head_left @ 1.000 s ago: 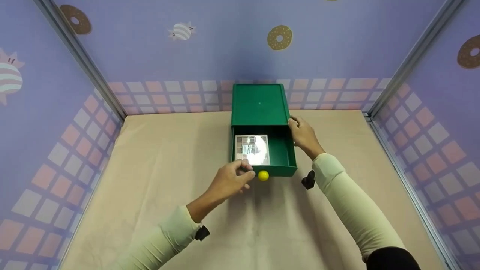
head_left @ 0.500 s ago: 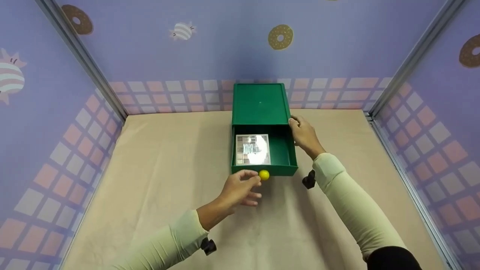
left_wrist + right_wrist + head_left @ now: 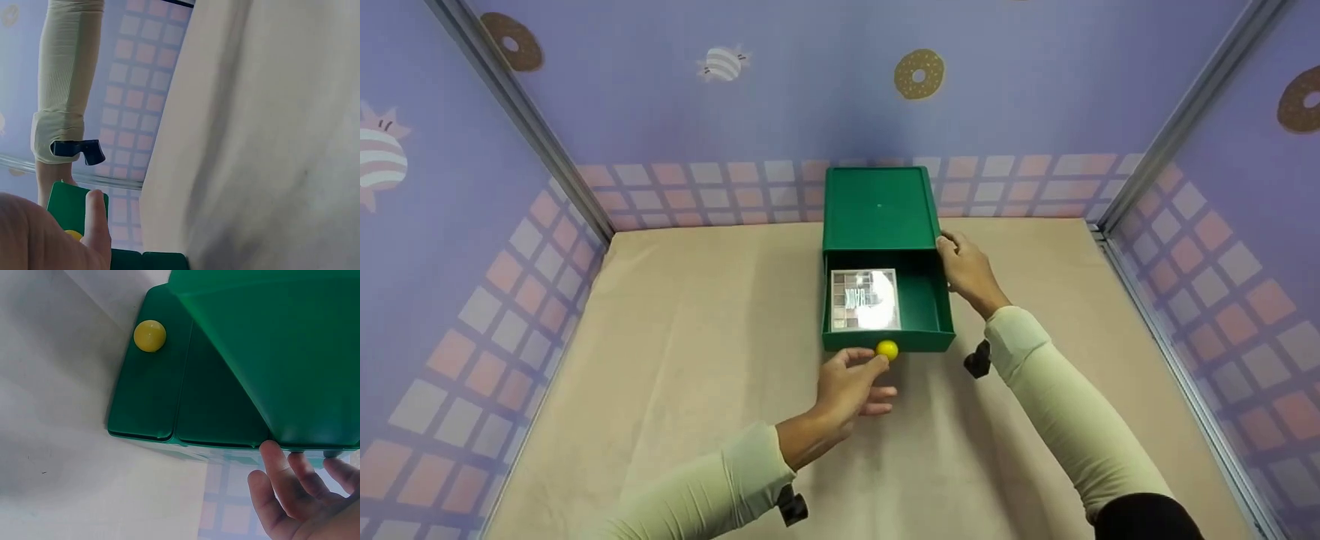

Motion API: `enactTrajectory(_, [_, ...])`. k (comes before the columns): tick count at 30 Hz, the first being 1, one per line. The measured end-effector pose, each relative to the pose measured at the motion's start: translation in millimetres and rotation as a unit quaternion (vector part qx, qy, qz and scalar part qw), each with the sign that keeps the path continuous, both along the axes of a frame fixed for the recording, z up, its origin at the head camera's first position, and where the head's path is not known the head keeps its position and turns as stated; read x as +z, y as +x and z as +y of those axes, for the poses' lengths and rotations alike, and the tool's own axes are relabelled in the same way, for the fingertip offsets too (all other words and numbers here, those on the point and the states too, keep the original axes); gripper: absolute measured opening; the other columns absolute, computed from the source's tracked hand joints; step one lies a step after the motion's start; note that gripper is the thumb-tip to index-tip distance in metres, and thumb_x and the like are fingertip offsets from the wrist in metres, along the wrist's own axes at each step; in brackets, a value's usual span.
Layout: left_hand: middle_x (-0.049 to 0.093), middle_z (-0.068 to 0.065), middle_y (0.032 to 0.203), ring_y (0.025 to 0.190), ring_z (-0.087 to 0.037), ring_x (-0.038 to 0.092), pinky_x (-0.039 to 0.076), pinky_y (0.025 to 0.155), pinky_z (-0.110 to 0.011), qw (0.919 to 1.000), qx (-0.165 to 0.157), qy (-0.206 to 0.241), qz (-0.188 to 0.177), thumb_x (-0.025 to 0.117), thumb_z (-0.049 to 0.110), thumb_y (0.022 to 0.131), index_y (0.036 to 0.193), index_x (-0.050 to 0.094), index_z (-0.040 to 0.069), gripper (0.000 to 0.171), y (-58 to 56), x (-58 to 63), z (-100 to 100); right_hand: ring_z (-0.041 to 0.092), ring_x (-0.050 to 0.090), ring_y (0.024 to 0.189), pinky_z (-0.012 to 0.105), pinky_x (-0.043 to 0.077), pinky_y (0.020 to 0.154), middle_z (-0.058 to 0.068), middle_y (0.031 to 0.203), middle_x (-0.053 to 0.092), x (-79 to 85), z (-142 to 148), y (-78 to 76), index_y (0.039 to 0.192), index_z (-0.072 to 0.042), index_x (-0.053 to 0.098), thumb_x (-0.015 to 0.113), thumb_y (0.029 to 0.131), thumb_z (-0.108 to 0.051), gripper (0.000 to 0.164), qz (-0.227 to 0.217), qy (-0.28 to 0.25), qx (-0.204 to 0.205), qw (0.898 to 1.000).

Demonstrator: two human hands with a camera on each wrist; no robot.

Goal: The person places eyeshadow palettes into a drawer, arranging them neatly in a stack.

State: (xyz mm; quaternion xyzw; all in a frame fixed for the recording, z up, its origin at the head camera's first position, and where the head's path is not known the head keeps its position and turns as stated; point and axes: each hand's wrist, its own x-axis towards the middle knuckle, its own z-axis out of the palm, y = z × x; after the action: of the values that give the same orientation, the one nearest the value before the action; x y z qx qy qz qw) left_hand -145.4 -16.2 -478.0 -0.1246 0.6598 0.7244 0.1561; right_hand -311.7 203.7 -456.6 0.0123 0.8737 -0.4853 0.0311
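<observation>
A green drawer box point(image 3: 879, 210) stands against the back wall with its top drawer point(image 3: 926, 342) pulled out. In the drawer's left part lies a square makeup palette point(image 3: 851, 304), shiny and gridded. My left hand point(image 3: 844, 390) has thumb and index finger pinching the round yellow knob point(image 3: 888, 349) on the drawer front; the other fingers spread below it. In the left wrist view the thumb partly covers this knob point(image 3: 73, 234). My right hand point(image 3: 971, 274) rests on the box's right side, fingertips against its edge. Another yellow knob point(image 3: 149, 336) shows on a green front in the right wrist view.
A beige cloth point(image 3: 697, 337) covers the table. Purple walls point(image 3: 810, 82) with a pink-and-white check band close in the back and both sides, with metal rails point(image 3: 1177, 112) at the corners. A black wrist mount point(image 3: 978, 360) hangs under the right sleeve.
My left hand has moved right and slightly down along the drawer front, from beside the knob onto it. The drawer, palette and right hand keep their places.
</observation>
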Motion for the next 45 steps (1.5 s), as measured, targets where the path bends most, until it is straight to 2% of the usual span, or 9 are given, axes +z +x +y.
enactTrajectory(7, [0.072, -0.013, 0.124, 0.093, -0.031, 0.078, 0.063, 0.067, -0.037, 0.9992, 0.001, 0.026, -0.030, 0.066, 0.033, 0.098, 0.133, 0.051, 0.003, 0.048, -5.4, -1.1, 4.6, 0.040, 0.058, 0.128, 0.053, 0.060, 0.087, 0.018, 0.155, 0.047, 0.7, -1.0, -0.8, 0.157, -0.018, 0.039, 0.034, 0.109, -0.044, 0.056, 0.001, -0.002, -0.002, 1.000])
enactTrajectory(12, [0.072, -0.015, 0.124, 0.096, -0.032, 0.077, 0.063, 0.069, -0.036, 0.9990, 0.003, 0.033, -0.030, 0.066, 0.033, 0.099, 0.135, 0.051, 0.001, 0.050, -8.2, -3.5, 5.0, 0.039, 0.059, 0.128, 0.053, 0.060, 0.088, 0.018, 0.155, 0.047, 0.3, -1.0, -1.1, 0.157, -0.018, 0.039, 0.033, 0.108, -0.046, 0.057, 0.001, 0.000, -0.002, 1.000])
enactTrajectory(30, [0.076, -0.011, 0.111, 0.075, -0.017, 0.076, 0.062, 0.063, -0.030, 0.9988, 0.030, 0.036, 0.012, 0.069, 0.030, 0.096, 0.127, 0.058, 0.003, 0.043, -11.0, -4.3, 8.3, 0.039, 0.057, 0.131, 0.053, 0.057, 0.094, 0.018, 0.155, 0.047, 0.6, 0.3, -0.2, 0.158, -0.017, 0.038, 0.033, 0.108, -0.046, 0.058, 0.004, -0.001, 0.007, 1.000])
enactTrajectory(35, [0.076, -0.012, 0.110, 0.075, -0.017, 0.076, 0.062, 0.064, -0.031, 0.9987, 0.036, 0.031, 0.018, 0.070, 0.031, 0.096, 0.127, 0.059, 0.003, 0.043, -18.0, -3.9, 8.6, 0.039, 0.060, 0.127, 0.053, 0.058, 0.093, 0.018, 0.154, 0.048, 2.7, 0.4, 0.1, 0.158, -0.018, 0.037, 0.033, 0.109, -0.045, 0.057, -0.004, -0.007, 0.008, 1.000])
enactTrajectory(45, [0.076, -0.010, 0.108, 0.075, -0.017, 0.076, 0.062, 0.066, -0.030, 0.9983, 0.046, 0.020, 0.028, 0.070, 0.032, 0.097, 0.123, 0.062, 0.006, 0.037, -41.4, -2.7, 12.2, 0.038, 0.060, 0.127, 0.053, 0.057, 0.095, 0.018, 0.155, 0.048, 1.5, 1.2, -1.2, 0.159, -0.017, 0.037, 0.034, 0.108, -0.045, 0.057, -0.016, -0.017, 0.005, 1.000])
